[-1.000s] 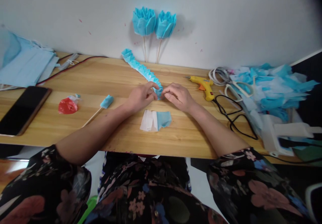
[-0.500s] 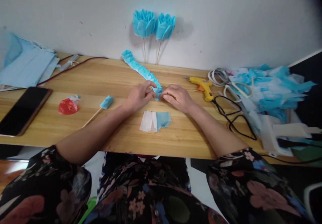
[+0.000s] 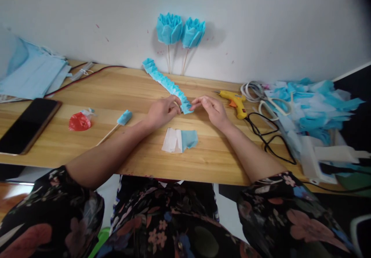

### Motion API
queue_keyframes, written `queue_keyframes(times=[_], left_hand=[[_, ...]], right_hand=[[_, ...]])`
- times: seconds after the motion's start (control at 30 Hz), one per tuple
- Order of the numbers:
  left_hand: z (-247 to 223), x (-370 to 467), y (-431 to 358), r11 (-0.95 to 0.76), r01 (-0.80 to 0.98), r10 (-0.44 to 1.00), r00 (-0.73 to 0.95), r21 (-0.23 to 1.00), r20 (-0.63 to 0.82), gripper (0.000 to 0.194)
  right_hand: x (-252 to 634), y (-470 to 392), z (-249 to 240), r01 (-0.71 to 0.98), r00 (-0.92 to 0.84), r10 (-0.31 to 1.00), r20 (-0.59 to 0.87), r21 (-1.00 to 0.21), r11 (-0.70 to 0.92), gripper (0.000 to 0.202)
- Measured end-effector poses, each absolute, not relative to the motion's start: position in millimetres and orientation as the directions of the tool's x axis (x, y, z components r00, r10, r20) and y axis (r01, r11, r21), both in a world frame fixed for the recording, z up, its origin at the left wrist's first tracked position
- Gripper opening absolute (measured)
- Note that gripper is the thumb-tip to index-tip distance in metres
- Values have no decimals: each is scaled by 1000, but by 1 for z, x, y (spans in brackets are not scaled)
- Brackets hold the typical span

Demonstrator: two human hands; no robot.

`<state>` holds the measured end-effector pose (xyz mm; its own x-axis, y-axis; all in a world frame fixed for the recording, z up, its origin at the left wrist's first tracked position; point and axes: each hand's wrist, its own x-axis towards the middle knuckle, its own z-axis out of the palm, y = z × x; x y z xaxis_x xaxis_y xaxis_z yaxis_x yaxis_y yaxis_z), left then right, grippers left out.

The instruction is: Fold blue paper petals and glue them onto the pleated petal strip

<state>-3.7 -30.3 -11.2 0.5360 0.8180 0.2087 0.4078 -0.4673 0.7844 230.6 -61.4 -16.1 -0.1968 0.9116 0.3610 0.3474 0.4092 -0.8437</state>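
A long pleated strip of blue fabric (image 3: 166,83) runs diagonally over the table toward me. My left hand (image 3: 164,111) pinches it close to its near end, fingers bent around the left edge. On the other side, my right hand (image 3: 213,111) has its fingers loosely stretched out. Its fingertips are at the strip's near end; whether they touch it I cannot tell. Just below the hands lies a flat white-and-blue fabric piece (image 3: 179,140). Left of my left forearm is a wooden stick with a small blue fabric roll (image 3: 124,117) on its tip.
Two blue fabric flowers (image 3: 169,29) on sticks lean against the wall. At right are a yellow glue gun (image 3: 236,103), scissors (image 3: 274,109) and a heap of fabric scraps (image 3: 315,99). A phone (image 3: 27,126), a red wrapper (image 3: 79,122) and face masks (image 3: 34,72) lie left.
My right hand has loosened from the strip's near end and moved slightly right, fingers extending. The near end now shows more folds. The whole view has shifted slightly.
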Motion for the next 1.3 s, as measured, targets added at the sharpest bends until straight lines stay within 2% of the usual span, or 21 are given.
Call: queue_keyframes(times=[0.13,0.27,0.5,0.57,0.7,0.77,0.87,1.03,1.17,1.3], left_hand=[[-16,-3,-31,-451,333,838,476,828,265,23],[-19,-2,-32,-461,267,823,485,846,295,24],[-16,-2,-31,-516,376,773,592,769,229,29],[-14,-2,-30,-525,410,772,598,746,214,29],[-12,-3,-29,-509,429,777,602,746,183,29],[-11,-4,-29,-493,428,783,598,758,171,28],[-11,-3,-30,-486,420,785,595,766,172,27],[-11,-3,-30,-487,428,787,592,761,171,27],[-14,-2,-30,-455,362,795,577,814,187,26],[-17,-1,-27,-350,280,871,450,894,199,23]], right_hand=[[228,-65,-13,361,-251,914,320,-845,395,53],[227,-65,-12,394,-308,897,315,-817,422,52],[226,-63,-14,463,-375,863,338,-738,490,53],[227,-63,-15,448,-300,884,359,-765,463,50],[232,-61,-17,396,-6,899,438,-824,405,46],[235,-59,-18,401,23,894,447,-823,402,45],[235,-59,-19,452,-90,898,432,-785,423,43],[230,-59,-20,574,-319,836,447,-611,545,46],[232,-55,-24,620,-379,821,427,-541,568,46],[234,-53,-27,627,-385,831,402,-547,555,46]])
